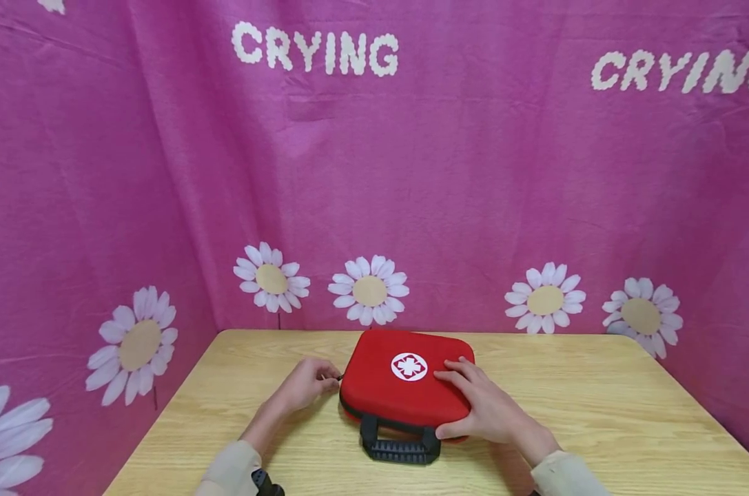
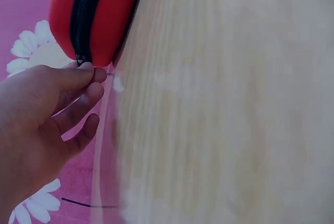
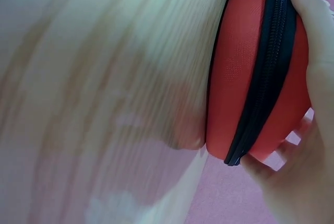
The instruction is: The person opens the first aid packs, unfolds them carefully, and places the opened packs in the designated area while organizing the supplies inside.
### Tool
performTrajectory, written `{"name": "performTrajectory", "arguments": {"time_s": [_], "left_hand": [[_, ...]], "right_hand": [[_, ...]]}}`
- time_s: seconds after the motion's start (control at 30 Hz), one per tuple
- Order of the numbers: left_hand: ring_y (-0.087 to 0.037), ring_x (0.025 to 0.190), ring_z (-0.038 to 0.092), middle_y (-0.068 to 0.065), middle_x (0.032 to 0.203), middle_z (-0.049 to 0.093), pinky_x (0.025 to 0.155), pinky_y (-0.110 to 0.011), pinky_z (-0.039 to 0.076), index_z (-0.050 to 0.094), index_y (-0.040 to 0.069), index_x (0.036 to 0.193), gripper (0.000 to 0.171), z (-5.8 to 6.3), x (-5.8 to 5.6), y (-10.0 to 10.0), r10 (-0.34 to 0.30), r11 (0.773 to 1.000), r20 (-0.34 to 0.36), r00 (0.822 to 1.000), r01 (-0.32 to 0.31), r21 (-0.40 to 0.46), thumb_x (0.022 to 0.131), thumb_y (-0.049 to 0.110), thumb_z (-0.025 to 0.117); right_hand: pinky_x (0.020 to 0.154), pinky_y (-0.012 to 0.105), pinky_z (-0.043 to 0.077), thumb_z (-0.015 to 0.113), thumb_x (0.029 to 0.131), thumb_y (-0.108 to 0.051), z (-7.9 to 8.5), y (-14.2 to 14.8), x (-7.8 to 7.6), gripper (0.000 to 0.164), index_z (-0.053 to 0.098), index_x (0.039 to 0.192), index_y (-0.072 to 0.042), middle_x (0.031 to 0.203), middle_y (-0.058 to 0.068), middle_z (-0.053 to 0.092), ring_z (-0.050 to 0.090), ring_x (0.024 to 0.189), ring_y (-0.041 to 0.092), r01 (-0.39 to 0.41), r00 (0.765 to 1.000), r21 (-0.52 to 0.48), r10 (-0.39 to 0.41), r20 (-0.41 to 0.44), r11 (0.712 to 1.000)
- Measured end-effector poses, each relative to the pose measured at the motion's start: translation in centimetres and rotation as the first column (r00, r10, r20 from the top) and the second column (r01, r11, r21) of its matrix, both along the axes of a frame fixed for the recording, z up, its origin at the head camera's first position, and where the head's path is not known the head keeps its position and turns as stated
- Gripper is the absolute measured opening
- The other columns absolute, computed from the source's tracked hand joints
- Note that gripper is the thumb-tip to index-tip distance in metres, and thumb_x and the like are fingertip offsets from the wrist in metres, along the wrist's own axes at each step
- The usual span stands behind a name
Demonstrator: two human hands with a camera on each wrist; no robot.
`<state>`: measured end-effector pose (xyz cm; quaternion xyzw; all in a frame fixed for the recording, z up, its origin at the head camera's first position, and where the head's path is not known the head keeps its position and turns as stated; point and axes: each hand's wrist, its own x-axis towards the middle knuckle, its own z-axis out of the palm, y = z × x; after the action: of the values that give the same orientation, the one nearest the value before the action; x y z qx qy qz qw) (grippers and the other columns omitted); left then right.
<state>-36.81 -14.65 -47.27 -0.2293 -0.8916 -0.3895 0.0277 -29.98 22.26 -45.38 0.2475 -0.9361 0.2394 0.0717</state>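
Note:
A red first-aid case (image 1: 374,386) with a white round emblem (image 1: 409,366) lies closed on the table, its black handle (image 1: 401,452) facing the near edge. At its left side my left hand (image 1: 309,384) pinches the zipper pull between thumb and forefinger; the fingertips mostly cover the pull. The left wrist view shows the black zipper (image 2: 83,18) running up from those fingertips, with the other fingers loosely bent. My right hand (image 1: 488,406) rests on the case's right side, fingers spread over the lid and thumb against the front edge near the handle.
The wooden table (image 1: 597,413) extends around the case on both sides. Pink cloth (image 1: 448,172) with daisies and white lettering hangs behind the table and at its left and right. A black strap piece (image 1: 265,482) sits by the left sleeve.

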Motion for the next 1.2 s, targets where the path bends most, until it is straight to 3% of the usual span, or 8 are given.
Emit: {"name": "performTrajectory", "arguments": {"time_s": [0.43,0.63,1.03,1.2], "left_hand": [[-0.003,0.069,0.054,0.002,0.079,0.068,0.063,-0.021,0.043,0.073,0.006,0.090,0.004,0.9,2.1,-0.9,-0.091,0.993,0.053,0.994,0.095,-0.076,0.090,0.007,0.069],[-0.001,0.067,0.054,0.000,0.079,0.069,0.058,-0.021,0.045,0.073,0.006,0.091,0.005,0.9,3.0,-1.2,-0.129,0.988,0.069,0.989,0.134,-0.080,0.091,0.009,0.070],[0.000,0.064,0.053,0.001,0.074,0.068,0.061,-0.020,0.044,0.073,0.006,0.088,0.004,1.9,4.6,0.0,-0.154,0.984,0.082,0.985,0.160,-0.075,0.088,0.010,0.072],[0.000,0.062,0.054,0.001,0.075,0.068,0.057,-0.020,0.045,0.073,0.006,0.090,0.005,1.6,4.5,0.3,-0.088,0.991,0.017,0.996,0.089,-0.096,0.090,0.008,0.069]], "right_hand": [[0.099,0.055,0.047,0.082,0.063,-0.064,0.2,-0.4,0.0,0.091,0.055,0.140,-0.025,0.152,0.004,0.040,0.031,0.143,0.035,0.047,0.997,-0.005,-0.047,0.055,0.999],[0.101,0.056,0.046,0.082,0.063,-0.065,-0.1,-0.4,0.1,0.091,0.056,0.139,-0.023,0.151,0.005,0.042,0.032,0.144,0.037,0.036,0.999,-0.007,-0.036,0.028,0.999],[0.102,0.056,0.045,0.081,0.064,-0.066,0.3,-0.7,0.1,0.093,0.056,0.140,-0.020,0.150,0.009,0.044,0.034,0.142,0.039,0.061,0.997,0.013,-0.061,-0.038,0.998],[0.103,0.059,0.043,0.076,0.066,-0.073,0.6,-1.8,1.1,0.096,0.056,0.140,-0.016,0.147,0.013,0.047,0.038,0.138,0.043,0.116,0.989,0.092,-0.107,-0.098,0.989]]}}
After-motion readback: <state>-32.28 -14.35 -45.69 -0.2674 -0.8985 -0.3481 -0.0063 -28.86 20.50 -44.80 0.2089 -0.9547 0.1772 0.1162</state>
